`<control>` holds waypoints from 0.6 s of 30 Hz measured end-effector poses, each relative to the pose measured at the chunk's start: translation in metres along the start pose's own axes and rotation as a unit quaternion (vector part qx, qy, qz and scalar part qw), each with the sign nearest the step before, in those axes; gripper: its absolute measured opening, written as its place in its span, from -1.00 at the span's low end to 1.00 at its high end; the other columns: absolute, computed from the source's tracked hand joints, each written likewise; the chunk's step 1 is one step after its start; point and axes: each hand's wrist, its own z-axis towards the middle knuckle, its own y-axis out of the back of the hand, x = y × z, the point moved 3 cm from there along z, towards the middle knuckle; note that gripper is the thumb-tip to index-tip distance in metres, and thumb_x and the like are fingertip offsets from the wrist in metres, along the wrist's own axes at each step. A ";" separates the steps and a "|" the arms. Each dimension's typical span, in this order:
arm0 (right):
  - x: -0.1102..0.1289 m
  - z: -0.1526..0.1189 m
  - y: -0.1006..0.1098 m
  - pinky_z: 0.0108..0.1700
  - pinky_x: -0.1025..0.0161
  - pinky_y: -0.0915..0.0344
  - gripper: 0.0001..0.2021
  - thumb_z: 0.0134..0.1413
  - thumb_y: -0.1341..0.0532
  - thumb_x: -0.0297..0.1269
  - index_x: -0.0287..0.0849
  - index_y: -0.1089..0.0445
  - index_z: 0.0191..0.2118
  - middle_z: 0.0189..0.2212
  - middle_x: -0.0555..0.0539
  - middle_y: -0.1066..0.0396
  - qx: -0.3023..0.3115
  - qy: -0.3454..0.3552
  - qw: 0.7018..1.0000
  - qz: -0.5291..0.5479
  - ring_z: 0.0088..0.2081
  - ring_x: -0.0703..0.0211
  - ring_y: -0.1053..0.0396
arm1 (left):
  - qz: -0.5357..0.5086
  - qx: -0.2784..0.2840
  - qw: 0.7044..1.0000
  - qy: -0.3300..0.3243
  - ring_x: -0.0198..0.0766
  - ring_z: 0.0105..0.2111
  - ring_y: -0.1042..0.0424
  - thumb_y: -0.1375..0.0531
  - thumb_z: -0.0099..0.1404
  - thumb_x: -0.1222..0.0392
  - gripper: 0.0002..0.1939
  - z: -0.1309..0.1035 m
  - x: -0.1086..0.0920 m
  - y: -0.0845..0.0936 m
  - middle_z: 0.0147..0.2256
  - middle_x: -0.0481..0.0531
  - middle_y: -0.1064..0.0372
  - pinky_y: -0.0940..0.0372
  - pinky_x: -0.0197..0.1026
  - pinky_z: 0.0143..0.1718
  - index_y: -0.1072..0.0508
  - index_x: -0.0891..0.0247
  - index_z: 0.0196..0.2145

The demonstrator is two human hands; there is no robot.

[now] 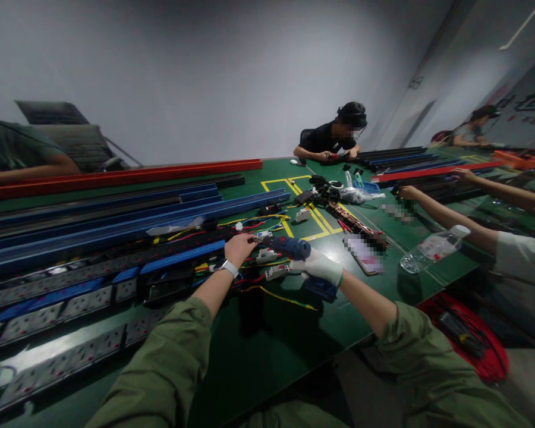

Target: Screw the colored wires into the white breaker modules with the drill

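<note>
My right hand (323, 266), in a white glove, is wrapped around the handle of a blue cordless drill (289, 246). The drill lies level, its nose pointing left at a small white circuit breaker (263, 235). At that breaker's left end, my bare left hand (239, 248) has its fingertips pinched together; what lies between them is too small to make out. Two more white circuit breakers, one just below (266, 255) and one nearer to me (278, 271), sit among red, yellow-green and blue wires (267, 224).
Long socket strips (62, 356) and blue metal channels (116, 229) fill the left side. Another white breaker (302, 214), a phone (364, 254), a wire bundle (356, 223) and a plastic bottle (434, 248) lie ahead and right. A co-worker's arms (455, 214) reach in from the right.
</note>
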 end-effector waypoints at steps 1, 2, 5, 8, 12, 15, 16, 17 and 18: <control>-0.001 0.000 0.000 -0.59 0.38 -0.14 -0.51 0.01 -0.31 -0.24 -0.23 -0.38 0.09 -0.54 0.10 -0.31 -0.004 -0.008 1.000 0.004 -0.64 0.38 -0.14 | 0.000 -0.001 1.000 -0.001 -0.05 0.00 -0.48 -0.18 0.28 -0.15 -0.63 0.000 0.000 0.000 0.00 -0.04 -0.55 -0.35 -0.15 -0.08 -0.59 -0.10 -0.02; -0.002 0.000 0.000 -0.59 0.38 -0.14 -0.52 0.02 -0.30 -0.23 -0.25 -0.37 0.08 -0.56 0.11 -0.28 -0.005 -0.015 1.000 0.007 -0.64 0.38 -0.14 | 0.001 -0.002 1.000 -0.002 -0.06 0.00 -0.48 -0.18 0.28 -0.13 -0.63 0.000 0.001 -0.001 0.00 -0.05 -0.54 -0.35 -0.15 -0.08 -0.59 -0.10 -0.01; -0.002 0.000 -0.001 -0.59 0.39 -0.13 -0.55 0.04 -0.29 -0.23 -0.25 -0.38 0.07 -0.59 0.13 -0.24 -0.004 -0.016 1.000 0.004 -0.65 0.37 -0.14 | 0.002 0.000 1.000 0.000 -0.06 0.00 -0.48 -0.18 0.28 -0.16 -0.62 0.001 0.002 -0.002 0.00 -0.05 -0.55 -0.34 -0.15 -0.08 -0.59 -0.10 -0.02; 0.001 -0.001 -0.002 -0.59 0.38 -0.14 -0.55 0.02 -0.31 -0.22 -0.22 -0.39 0.05 -0.54 0.10 -0.29 -0.009 0.002 1.000 -0.008 -0.64 0.39 -0.12 | -0.001 0.000 1.000 -0.004 -0.06 -0.01 -0.48 -0.16 0.28 -0.23 -0.59 0.001 0.002 -0.003 -0.01 -0.04 -0.55 -0.34 -0.16 -0.08 -0.60 -0.10 -0.02; 0.003 -0.003 -0.003 -0.59 0.38 -0.14 -0.54 0.04 -0.31 -0.19 -0.23 -0.37 0.06 -0.51 0.09 -0.27 -0.006 -0.003 1.000 0.008 -0.63 0.39 -0.10 | 0.001 0.002 1.000 -0.003 -0.07 -0.01 -0.48 -0.17 0.28 -0.19 -0.60 0.002 0.003 -0.004 -0.01 -0.04 -0.55 -0.34 -0.16 -0.09 -0.59 -0.11 -0.01; 0.004 -0.004 -0.002 -0.60 0.40 -0.13 -0.50 0.05 -0.30 -0.19 -0.23 -0.35 0.11 -0.49 0.08 -0.29 -0.004 -0.006 1.000 0.002 -0.63 0.41 -0.09 | 0.002 -0.001 1.000 -0.009 -0.06 -0.02 -0.48 -0.16 0.29 -0.20 -0.60 0.002 0.003 -0.004 -0.01 -0.05 -0.55 -0.34 -0.14 -0.10 -0.59 -0.11 -0.02; 0.005 -0.004 -0.002 -0.61 0.40 -0.12 -0.47 0.05 -0.30 -0.19 -0.22 -0.34 0.14 -0.48 0.07 -0.31 -0.002 -0.004 1.000 -0.003 -0.63 0.41 -0.09 | 0.000 -0.002 1.000 -0.013 -0.05 -0.02 -0.49 -0.15 0.29 -0.22 -0.59 0.002 0.003 -0.004 -0.02 -0.05 -0.55 -0.34 -0.14 -0.11 -0.59 -0.11 -0.02; 0.005 -0.004 -0.002 -0.61 0.41 -0.12 -0.45 0.04 -0.31 -0.19 -0.21 -0.33 0.17 -0.48 0.07 -0.32 -0.002 0.000 1.000 -0.006 -0.63 0.41 -0.09 | -0.001 -0.002 1.000 -0.017 -0.05 -0.03 -0.49 -0.14 0.29 -0.24 -0.58 0.002 0.003 -0.004 -0.02 -0.04 -0.56 -0.34 -0.14 -0.12 -0.59 -0.11 -0.03; 0.006 -0.003 -0.002 -0.61 0.41 -0.12 -0.44 0.04 -0.31 -0.19 -0.21 -0.32 0.18 -0.49 0.07 -0.33 -0.001 0.002 1.000 -0.006 -0.63 0.41 -0.09 | -0.002 -0.001 1.000 -0.019 -0.04 -0.04 -0.50 -0.14 0.29 -0.25 -0.58 0.002 0.003 -0.004 -0.03 -0.04 -0.56 -0.34 -0.14 -0.13 -0.60 -0.11 -0.03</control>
